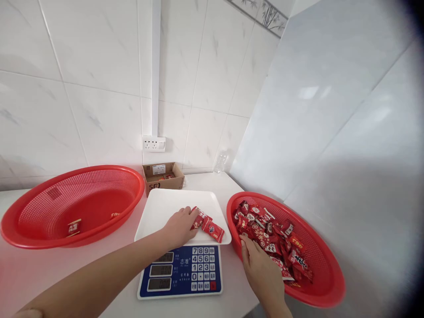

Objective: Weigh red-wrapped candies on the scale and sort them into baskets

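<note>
My left hand (181, 226) is over the white weighing tray (165, 207) of a digital scale, its fingers closed round red snack packets (198, 218). Another red snack packet (213, 231) lies against them, near the tray's right front corner. At the near left rim of a red plastic basket (318, 247), my right hand (261, 267) has its fingers curled; its grip is hidden, so I cannot make out what is in it. Many small red and dark wrapped packets (261, 232) fill that basket. The blue keypad panel (180, 271) of the scale faces me.
On the left stands a second red perforated basket (99, 194) with a few packets at its bottom. Behind the scale sit a small open cardboard box (164, 179) holding packets and a clear plastic container (221, 162). Tiled walls with a power socket (154, 144) border the white table.
</note>
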Demonstrator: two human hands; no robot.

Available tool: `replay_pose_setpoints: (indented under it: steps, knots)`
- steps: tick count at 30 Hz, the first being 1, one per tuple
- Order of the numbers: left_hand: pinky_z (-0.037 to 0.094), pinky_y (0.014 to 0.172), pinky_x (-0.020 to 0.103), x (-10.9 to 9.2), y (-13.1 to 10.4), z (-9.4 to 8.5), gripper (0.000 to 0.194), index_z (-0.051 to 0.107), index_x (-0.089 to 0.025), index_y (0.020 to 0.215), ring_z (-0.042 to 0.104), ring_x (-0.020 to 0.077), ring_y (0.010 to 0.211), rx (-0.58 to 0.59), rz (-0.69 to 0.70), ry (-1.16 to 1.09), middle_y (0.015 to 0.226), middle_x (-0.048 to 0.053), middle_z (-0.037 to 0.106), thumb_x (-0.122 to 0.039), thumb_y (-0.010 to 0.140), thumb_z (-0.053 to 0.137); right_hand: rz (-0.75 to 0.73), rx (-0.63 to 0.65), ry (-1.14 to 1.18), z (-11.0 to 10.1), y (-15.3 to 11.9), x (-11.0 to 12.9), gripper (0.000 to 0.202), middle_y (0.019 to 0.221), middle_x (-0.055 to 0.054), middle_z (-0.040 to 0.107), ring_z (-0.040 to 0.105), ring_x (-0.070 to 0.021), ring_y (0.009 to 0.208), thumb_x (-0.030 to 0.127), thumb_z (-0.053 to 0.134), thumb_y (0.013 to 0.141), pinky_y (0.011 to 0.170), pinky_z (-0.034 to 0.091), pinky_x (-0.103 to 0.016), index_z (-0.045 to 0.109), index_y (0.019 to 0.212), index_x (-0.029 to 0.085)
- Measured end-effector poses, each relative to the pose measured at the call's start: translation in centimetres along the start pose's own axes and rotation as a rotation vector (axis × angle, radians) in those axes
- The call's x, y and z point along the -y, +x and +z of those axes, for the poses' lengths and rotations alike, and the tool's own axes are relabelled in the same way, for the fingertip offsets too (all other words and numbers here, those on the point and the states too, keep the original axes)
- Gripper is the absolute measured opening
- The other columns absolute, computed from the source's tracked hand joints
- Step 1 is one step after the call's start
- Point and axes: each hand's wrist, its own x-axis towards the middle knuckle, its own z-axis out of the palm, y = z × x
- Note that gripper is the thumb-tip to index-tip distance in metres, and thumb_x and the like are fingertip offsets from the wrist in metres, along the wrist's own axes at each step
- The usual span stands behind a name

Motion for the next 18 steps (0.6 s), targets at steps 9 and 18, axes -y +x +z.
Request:
replay_pose_setpoints:
  steps: [9, 18]
  knots:
    - [0.050, 0.076, 0.042, 8.6, -5.4, -7.7, 0.035, 0.045, -0.018, 0.121, 0.057, 0.0315, 0.100, -0.345, -0.430, 0.165, 0.120, 0.016, 0.045, -0.028, 0.091, 0.029, -0.014, -0.019, 0.023, 0.2, 0.0, -0.2, 0.043, 0.109, -0.008, 0.070, 0.068, -0.0184, 0.087, 0.028, 0.027, 0.093, 0.068, 0.052, -0.026, 0.063, 0.115, 0.019]
    - [0.021, 0.113, 0.048, 4.4, -3.3, -3.6, 0.040, 0.048, -0.021, 0.128, 0.021, 0.0282, 0.140, -0.111, 0.009, 0.156, 0.146, 0.007, 0.040, -0.026, 0.089, 0.043, 0.021, 0.036, 0.015, -0.1, 0.0, 0.0, 0.045, 0.116, -0.007, 0.067, 0.067, -0.0196, 0.091, 0.030, 0.025, 0.094, 0.066, 0.052, -0.028, 0.061, 0.119, 0.018]
